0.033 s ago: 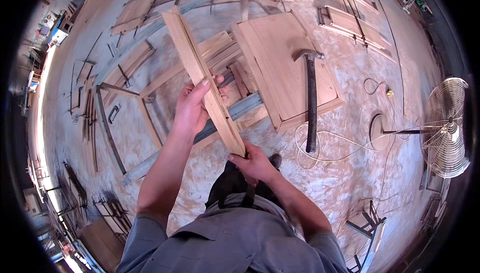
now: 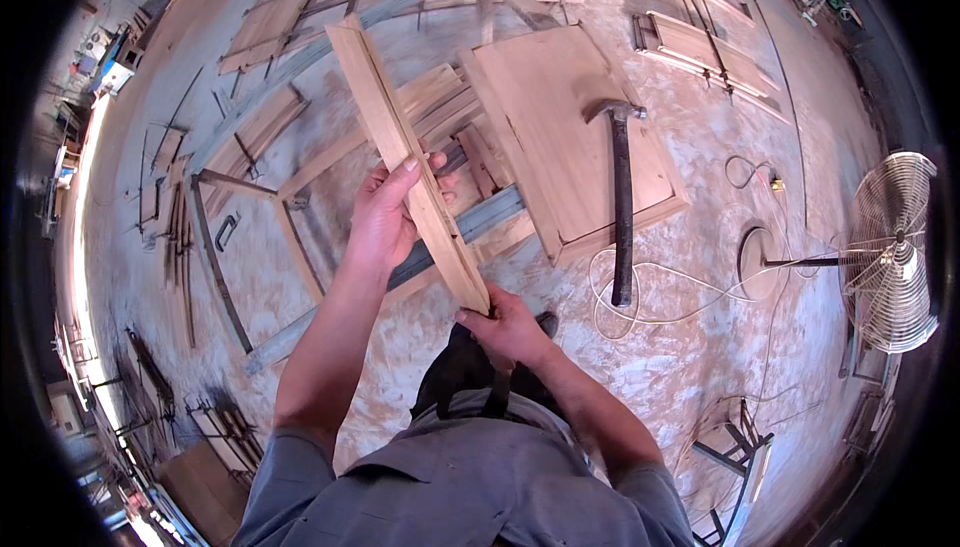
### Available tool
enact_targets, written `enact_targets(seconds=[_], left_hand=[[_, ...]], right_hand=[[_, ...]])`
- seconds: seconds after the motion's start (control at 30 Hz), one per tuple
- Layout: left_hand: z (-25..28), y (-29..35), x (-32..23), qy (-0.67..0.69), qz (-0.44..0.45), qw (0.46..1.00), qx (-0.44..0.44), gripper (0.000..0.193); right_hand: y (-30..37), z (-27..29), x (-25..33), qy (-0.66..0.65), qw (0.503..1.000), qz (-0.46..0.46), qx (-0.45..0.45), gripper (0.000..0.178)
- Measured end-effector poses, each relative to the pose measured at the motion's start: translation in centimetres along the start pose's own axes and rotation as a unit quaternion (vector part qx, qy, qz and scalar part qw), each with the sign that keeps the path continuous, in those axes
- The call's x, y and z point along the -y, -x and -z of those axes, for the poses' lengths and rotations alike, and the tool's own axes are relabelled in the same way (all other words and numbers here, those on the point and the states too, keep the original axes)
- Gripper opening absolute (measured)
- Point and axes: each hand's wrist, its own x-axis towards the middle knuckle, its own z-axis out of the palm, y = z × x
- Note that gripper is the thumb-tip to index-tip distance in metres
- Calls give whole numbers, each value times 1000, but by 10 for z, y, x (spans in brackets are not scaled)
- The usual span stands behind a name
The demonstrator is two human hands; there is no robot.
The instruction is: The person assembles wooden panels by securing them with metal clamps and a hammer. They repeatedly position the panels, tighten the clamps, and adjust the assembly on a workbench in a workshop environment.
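A long pale wooden rail [image 2: 385, 112] with a lengthwise groove slants across the middle, its far end up and to the left. My left hand [image 2: 388, 209] is wrapped round it near mid-length, thumb on top and fingertips showing on the far side. My right hand [image 2: 508, 327] grips the near end, close to my body. Beyond the rail, a framed wooden panel [image 2: 560, 137] lies at a slant on a metal stand. A claw hammer [image 2: 622, 202] with a dark handle rests on the panel, its head away from me and its handle end past the panel's near edge.
Under the rail, a grey metal bar [image 2: 490, 212] of the stand crosses among wooden pieces. A standing fan [image 2: 895, 252] is at right, its pale cord [image 2: 690, 317] looped over the floor. Clamped wooden panels [image 2: 705, 57] lie at the far right, and a loose clamp [image 2: 228, 232] at left.
Almost nothing differs. The view has shifted very slightly; both hands keep the same grip on the rail, and the hammer stays where it was.
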Motion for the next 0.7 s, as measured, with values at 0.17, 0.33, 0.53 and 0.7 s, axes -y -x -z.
enact_targets(seconds=[0.17,0.33,0.53,0.7], left_hand=[[-6,-8,8,-3,3,999,-38,30],[-27,-9,9,-65,-5,996,-57,26],[-66,-11,6,-117,-11,992,-41,29],[-77,-15,0,-136,-18,991,1,37]], right_hand=[[2,1,-1,-17,999,9,-26,41],[16,13,4,32,997,44,-60,45],[38,28,1,-6,996,59,-67,52],[53,53,-16,-43,989,80,-119,50]])
